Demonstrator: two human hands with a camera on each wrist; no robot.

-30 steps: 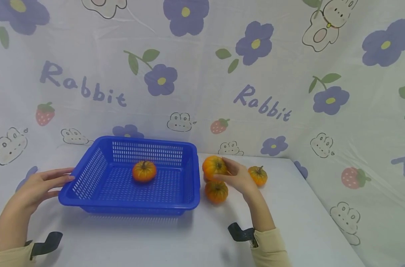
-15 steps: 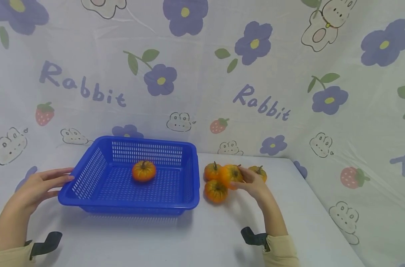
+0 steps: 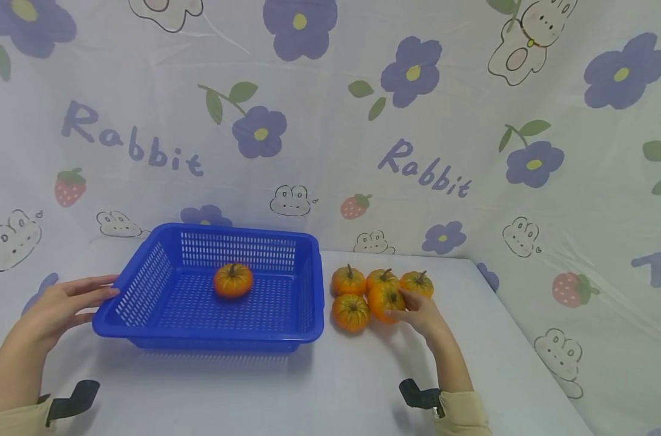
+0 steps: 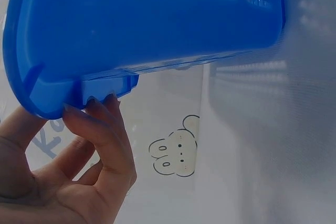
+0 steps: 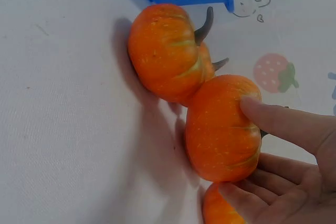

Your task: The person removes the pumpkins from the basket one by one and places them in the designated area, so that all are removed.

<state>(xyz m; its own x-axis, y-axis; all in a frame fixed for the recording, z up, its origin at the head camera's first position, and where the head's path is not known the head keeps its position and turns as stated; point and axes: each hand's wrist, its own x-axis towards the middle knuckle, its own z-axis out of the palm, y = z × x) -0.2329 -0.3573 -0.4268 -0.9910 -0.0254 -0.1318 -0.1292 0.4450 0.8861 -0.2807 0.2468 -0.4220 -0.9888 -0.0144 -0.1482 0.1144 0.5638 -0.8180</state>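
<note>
A blue plastic basket (image 3: 210,336) with slotted walls stands left of centre, one small orange pumpkin (image 3: 232,280) inside it. My left hand (image 3: 63,309) holds the basket's left side; in the left wrist view its fingertips touch the underside of the rim (image 4: 50,100). To the right of the basket, my right hand (image 3: 424,312) grips a pumpkin (image 3: 384,303) between thumb and fingers. In the right wrist view the gripped pumpkin (image 5: 220,129) sits close against its neighbours. Whether it rests on the table is unclear.
Around the gripped one are a front-left pumpkin (image 3: 350,313), a back-left pumpkin (image 3: 348,280), a back-middle pumpkin (image 3: 381,278) and a right pumpkin (image 3: 416,282). All stand on the white table (image 3: 341,387). A printed curtain (image 3: 330,151) hangs behind.
My right hand has carried its pumpkin rightwards and toward me, from beside the basket to in front of the back-middle pumpkin. The left hand and basket stay in place.
</note>
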